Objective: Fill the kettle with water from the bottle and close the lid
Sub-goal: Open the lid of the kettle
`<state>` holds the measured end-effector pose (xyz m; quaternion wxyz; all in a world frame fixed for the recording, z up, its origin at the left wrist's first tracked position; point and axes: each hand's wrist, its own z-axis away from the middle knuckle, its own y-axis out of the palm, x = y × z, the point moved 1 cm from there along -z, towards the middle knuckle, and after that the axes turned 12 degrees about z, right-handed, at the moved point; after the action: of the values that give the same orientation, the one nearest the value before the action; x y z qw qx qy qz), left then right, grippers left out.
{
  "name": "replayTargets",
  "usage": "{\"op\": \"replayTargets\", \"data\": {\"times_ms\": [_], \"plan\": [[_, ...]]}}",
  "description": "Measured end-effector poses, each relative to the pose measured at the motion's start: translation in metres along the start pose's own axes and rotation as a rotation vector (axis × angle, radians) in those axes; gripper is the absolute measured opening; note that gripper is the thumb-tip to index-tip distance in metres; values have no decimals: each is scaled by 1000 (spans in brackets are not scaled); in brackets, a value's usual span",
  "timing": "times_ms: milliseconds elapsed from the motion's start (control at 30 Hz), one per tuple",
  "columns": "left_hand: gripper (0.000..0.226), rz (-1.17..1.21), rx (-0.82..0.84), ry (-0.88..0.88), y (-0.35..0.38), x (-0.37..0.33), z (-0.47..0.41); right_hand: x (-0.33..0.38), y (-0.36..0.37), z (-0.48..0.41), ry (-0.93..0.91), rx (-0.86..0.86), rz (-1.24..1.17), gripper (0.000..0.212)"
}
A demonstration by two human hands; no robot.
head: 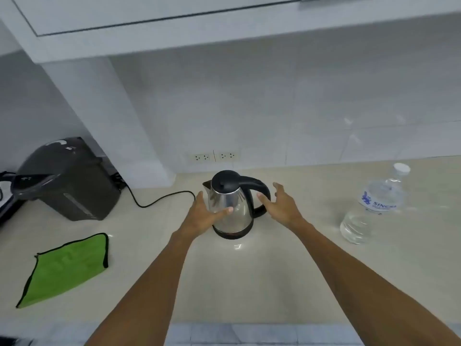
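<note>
A steel kettle [237, 211] with a black handle stands upright in the middle of the counter, its black lid [224, 182] down. My left hand [203, 216] rests against the kettle's left side, thumb on the steel body, fingers apart. My right hand [280, 203] is open just right of the handle, fingers spread, apparently not touching it. A clear water bottle [374, 206] with a white cap on stands upright at the right, about a hand's width beyond my right hand.
A dark grey hot-water dispenser [67, 181] sits at the back left, its black cord [159, 199] trailing toward the kettle. A green cloth [67, 268] lies at the front left. Wall sockets [214, 156] are behind the kettle. The counter's front edge [249, 323] runs along the bottom.
</note>
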<state>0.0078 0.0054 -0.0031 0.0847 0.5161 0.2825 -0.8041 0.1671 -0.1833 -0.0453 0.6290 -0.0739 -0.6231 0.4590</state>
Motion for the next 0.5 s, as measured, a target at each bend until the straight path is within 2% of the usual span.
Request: {"op": "replayTargets", "data": {"times_ms": [100,267,500], "plan": [[109,138,-50,20,11,-1,-19,-9,8,-16,19,12,-110,78],[93,258,-88,1,19,19,-54,-22,20,-29,-48,-35,-135,43],[115,296,-113,33,20,30,-64,-29,28,-36,-96,-82,-150,31]]}}
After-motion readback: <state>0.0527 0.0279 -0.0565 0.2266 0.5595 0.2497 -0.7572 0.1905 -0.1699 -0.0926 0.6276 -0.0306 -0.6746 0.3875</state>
